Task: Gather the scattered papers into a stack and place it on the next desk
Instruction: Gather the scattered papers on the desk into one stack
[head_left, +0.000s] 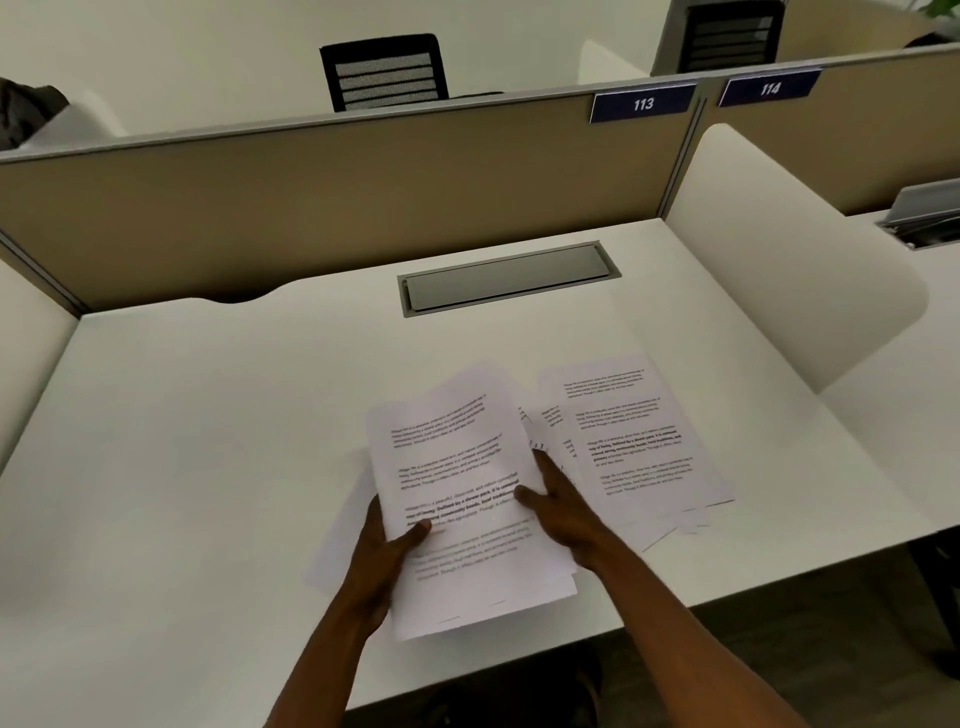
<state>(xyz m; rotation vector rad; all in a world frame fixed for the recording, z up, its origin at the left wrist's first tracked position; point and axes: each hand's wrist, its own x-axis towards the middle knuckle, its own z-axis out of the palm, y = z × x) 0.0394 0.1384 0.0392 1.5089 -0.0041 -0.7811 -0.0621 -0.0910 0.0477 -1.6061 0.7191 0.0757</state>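
A bundle of printed white papers (457, 467) is lifted a little off the white desk (208, 441) near its front middle. My left hand (384, 551) grips the bundle's left edge, thumb on top. My right hand (561, 509) holds the bundle's right edge, thumb on the top sheet and fingers stretched along the edge. To the right, several more printed sheets (639, 441) lie fanned on the desk, partly under the bundle. A faint sheet (337, 540) lies flat beneath my left hand.
A grey cable hatch (506, 278) is set into the desk's back. Tan partitions carry signs 113 (643, 104) and 114 (770, 89). A white rounded divider (779, 260) separates this desk from the neighbouring desk (930, 291) on the right. Black chairs (384, 70) stand beyond the partition.
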